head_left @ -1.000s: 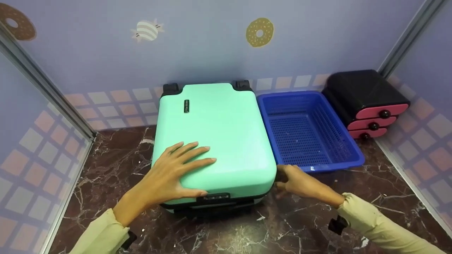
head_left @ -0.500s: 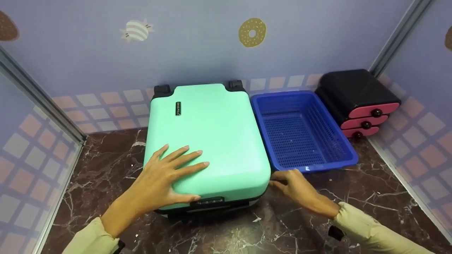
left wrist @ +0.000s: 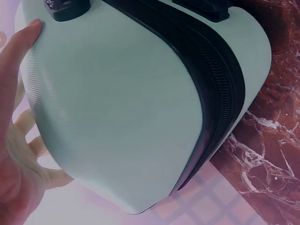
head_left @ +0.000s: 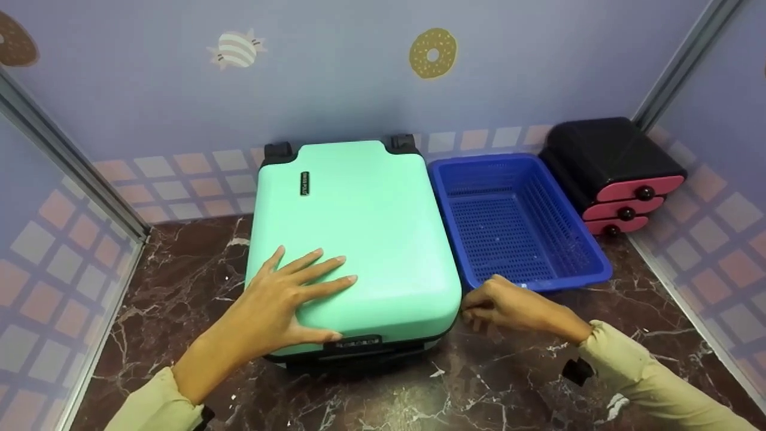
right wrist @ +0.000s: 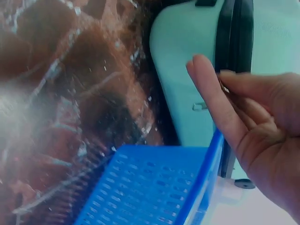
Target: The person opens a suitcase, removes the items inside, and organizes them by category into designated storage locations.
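A mint-green hard-shell suitcase [head_left: 371, 221] lies flat, its wheels toward the back wall. My left hand [head_left: 272, 305] rests on its near left part, fingers spread and thumb by the black combination lock [head_left: 353, 343]. In the left wrist view, the suitcase's zipper [left wrist: 218, 89] runs along its black side band. My right hand [head_left: 505, 304] is at the near right corner of the suitcase, fingers bent. In the right wrist view, thumb and fingers pinch together at the zipper band [right wrist: 234, 37], on what looks like the zipper pull, mostly hidden by the fingers.
A blue perforated plastic basket [head_left: 598, 269] stands close against the suitcase's right side. Beyond it sits a black drawer box [head_left: 616, 146] with pink drawer fronts. Patterned wall panels [head_left: 335, 84] enclose the dark marbled surface [head_left: 413, 398] at the back and both sides.
My right hand has shifted slightly outward from the suitcase's corner, its fingers more curled. My left hand stays on the lid. The head view has shifted a little.
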The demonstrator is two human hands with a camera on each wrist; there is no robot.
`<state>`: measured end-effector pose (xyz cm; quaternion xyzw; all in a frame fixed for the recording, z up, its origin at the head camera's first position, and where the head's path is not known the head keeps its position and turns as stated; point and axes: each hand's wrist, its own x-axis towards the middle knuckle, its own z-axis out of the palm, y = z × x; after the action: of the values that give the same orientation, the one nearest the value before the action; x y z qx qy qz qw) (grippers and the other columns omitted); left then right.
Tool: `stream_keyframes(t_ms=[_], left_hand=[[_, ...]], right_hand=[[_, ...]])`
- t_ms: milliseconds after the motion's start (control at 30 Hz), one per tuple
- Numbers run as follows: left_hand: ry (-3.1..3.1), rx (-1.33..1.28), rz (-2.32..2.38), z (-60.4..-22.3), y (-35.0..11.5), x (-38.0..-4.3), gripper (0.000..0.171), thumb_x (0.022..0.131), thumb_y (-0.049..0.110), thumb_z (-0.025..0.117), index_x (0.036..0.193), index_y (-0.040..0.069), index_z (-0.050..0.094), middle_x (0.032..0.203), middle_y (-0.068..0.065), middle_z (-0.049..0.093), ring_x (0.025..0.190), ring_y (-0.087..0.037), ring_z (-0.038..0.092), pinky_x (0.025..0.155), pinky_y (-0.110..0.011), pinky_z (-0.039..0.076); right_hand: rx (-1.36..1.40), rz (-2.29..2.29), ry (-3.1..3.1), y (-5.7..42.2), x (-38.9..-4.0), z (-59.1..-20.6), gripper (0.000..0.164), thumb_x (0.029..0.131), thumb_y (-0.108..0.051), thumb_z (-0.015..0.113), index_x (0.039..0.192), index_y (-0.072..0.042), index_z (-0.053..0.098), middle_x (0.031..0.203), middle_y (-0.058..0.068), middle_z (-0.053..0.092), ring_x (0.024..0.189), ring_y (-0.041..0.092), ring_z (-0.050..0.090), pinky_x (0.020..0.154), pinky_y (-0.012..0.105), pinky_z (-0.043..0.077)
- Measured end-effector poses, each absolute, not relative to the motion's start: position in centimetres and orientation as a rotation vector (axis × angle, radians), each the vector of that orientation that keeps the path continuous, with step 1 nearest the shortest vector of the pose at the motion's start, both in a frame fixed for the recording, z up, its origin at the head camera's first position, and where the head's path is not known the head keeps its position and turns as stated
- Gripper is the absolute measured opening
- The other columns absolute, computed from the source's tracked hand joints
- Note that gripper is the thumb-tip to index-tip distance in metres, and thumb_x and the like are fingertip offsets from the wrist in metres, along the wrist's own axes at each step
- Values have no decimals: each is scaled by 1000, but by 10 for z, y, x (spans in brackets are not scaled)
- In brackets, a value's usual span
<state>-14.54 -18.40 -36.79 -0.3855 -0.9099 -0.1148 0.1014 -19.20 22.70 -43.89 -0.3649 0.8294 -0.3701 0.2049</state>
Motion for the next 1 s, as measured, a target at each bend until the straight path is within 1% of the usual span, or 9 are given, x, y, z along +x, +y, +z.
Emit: stream_keyframes(t_ms=[200,267,433,667,733,767,900,967,1000], left_hand=[[-2702,-1126,-322,-366,-183,-144,82,81,65,80,153,35,56,161,1,49,149,-35,45,117,-78,25],[-2703,-1117,-322,-366,-183,-144,82,81,65,80,153,35,56,161,1,49,149,-35,45,117,-78,25],[-2685,-1098,-326,-369,-184,-144,81,81,67,79,152,36,56,161,2,50,149,-35,45,117,-78,26],[-2669,-1080,-305,-370,-184,-148,79,83,71,74,152,37,57,161,3,50,149,-34,44,117,-77,28],[-2752,-1015,-351,-366,-190,-148,83,82,73,73,154,36,54,165,0,44,152,-38,39,118,-77,25],[-2812,-956,-409,-363,-194,-147,87,80,73,74,155,36,52,168,-1,39,152,-40,37,117,-77,27],[-3013,-648,-793,-354,-217,-146,110,74,64,86,165,29,35,176,-9,9,156,-50,18,113,-80,26],[-3041,-542,-979,-353,-224,-146,119,72,59,91,168,24,28,177,-11,-1,157,-53,11,112,-81,27],[-3047,-518,-1038,-354,-225,-146,122,72,58,92,168,22,26,177,-13,-4,157,-54,7,113,-82,24]], right_hand=[[-1053,-992,2258,228,-194,-437,20,100,5,62,95,-6,78,83,6,77,66,5,71,56,28,63],[-1058,-988,2259,229,-193,-437,21,99,6,62,98,-5,79,84,7,78,66,6,71,57,28,63],[-1037,-1014,2243,230,-190,-440,21,99,4,63,107,-4,81,89,10,78,70,16,75,62,29,64],[-1064,-1077,2211,235,-183,-447,17,100,-1,66,112,0,79,93,16,79,72,14,76,64,32,65],[-1045,-1092,2220,236,-181,-449,17,99,1,66,112,1,78,94,15,79,73,13,77,65,31,65],[-1025,-1104,2222,235,-180,-450,17,99,1,66,113,2,78,95,15,79,73,14,77,65,30,65],[-961,-1166,2233,231,-175,-453,16,99,0,68,111,1,78,92,14,79,73,15,77,66,31,66],[-929,-1221,2217,229,-170,-453,15,99,0,68,110,2,78,91,16,79,73,17,77,67,34,66],[-909,-1251,2211,228,-168,-453,14,99,0,68,108,2,78,91,17,78,73,19,77,67,35,66]])
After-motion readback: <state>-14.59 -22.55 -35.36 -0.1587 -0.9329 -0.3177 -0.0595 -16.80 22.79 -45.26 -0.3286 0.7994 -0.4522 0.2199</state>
